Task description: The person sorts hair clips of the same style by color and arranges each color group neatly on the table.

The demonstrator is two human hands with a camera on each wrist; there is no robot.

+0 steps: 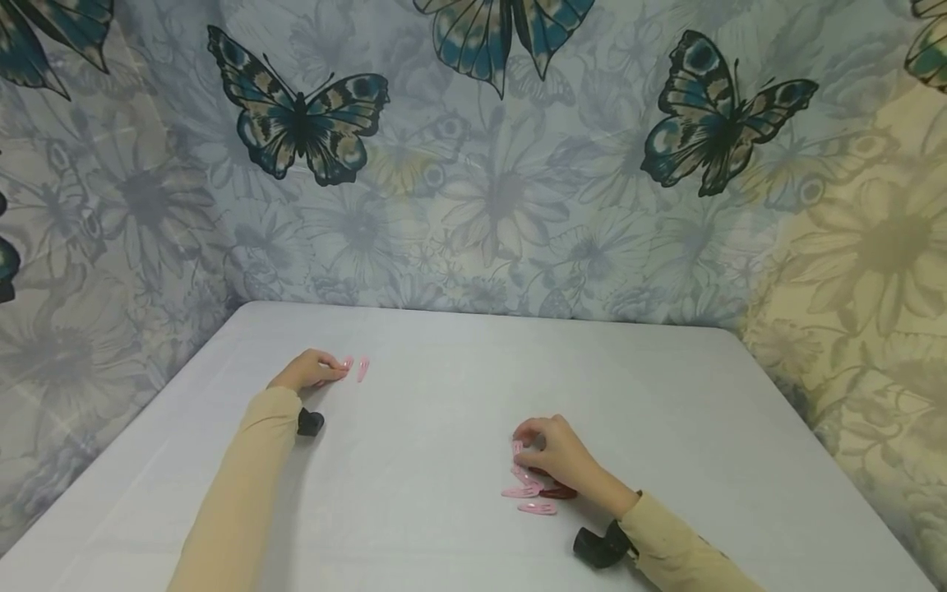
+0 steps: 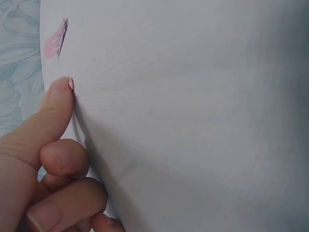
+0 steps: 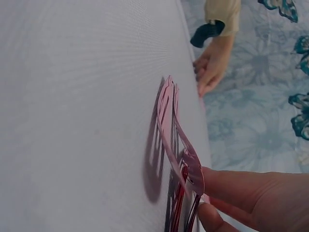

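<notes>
At the far left of the table, my left hand (image 1: 311, 372) pinches a small pink snap hair clip (image 1: 348, 363) at the tabletop; in the left wrist view only the clip's edge (image 2: 71, 83) shows past the fingertip. A second pink hair clip (image 1: 363, 369) lies just right of it. My right hand (image 1: 561, 452) is over a small group of clips, with a pink hair clip (image 1: 517, 448) between thumb and index finger. Below that hand lie more pink clips (image 1: 537, 509) and dark red clips (image 1: 558, 492), some partly hidden by the fingers.
A white cloth covers the table (image 1: 414, 427). Behind it hangs a floral backdrop (image 1: 503, 205) with large butterflies. Dark wrist devices (image 1: 601, 547) sit at both cuffs, the left one (image 1: 311, 423) close above the table.
</notes>
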